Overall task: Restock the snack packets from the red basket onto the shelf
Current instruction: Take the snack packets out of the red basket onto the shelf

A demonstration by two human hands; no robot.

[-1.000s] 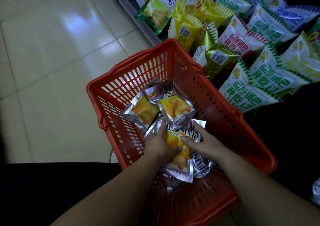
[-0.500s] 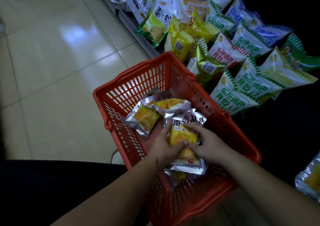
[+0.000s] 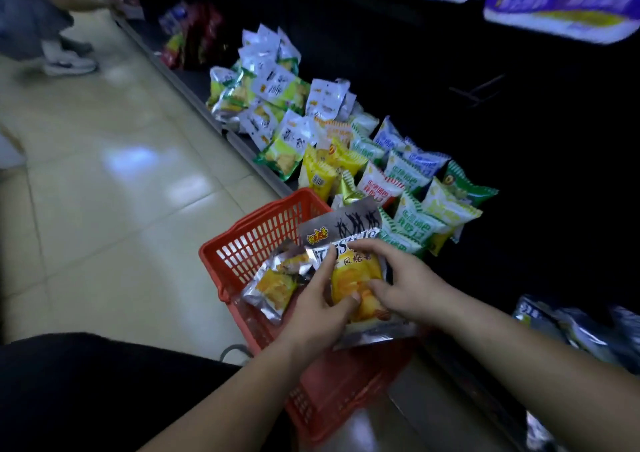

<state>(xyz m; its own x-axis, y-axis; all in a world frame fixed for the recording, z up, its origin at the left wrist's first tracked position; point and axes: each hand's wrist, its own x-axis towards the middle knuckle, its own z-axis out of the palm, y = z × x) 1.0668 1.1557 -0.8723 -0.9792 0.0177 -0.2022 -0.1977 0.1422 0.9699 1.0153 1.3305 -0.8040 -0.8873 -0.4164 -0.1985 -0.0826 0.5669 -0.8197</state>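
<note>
- The left hand [image 3: 311,316] and the right hand [image 3: 405,289] together hold one silver chip packet [image 3: 346,230] with a yellow picture on its front.
- The left fingers are curled round the packet's left edge, with the thumb pressed on its front.
- The right fingers pinch its right edge, with the thumb also on the front.
- The packet stands roughly upright above the red basket [image 3: 256,243], over the side of the basket nearest the shelf.
- More silver packets [image 3: 273,285] lie inside the basket by its left wall, just beside the left hand.
- The basket's far corner is close to the front edge of the bottom shelf [image 3: 194,84]; I cannot tell whether they touch.
- On that shelf, green-and-white packets [image 3: 415,223] crowd near the basket. Yellow packets [image 3: 322,171] stand at the front edge and white packets [image 3: 270,81] lie further along.
- Purple-and-white packs [image 3: 561,1] sit on a higher shelf, blurred.
- Another person's shoes [image 3: 69,65] stand on the tiled floor [image 3: 104,181] at the far end, well apart from the basket.
</note>
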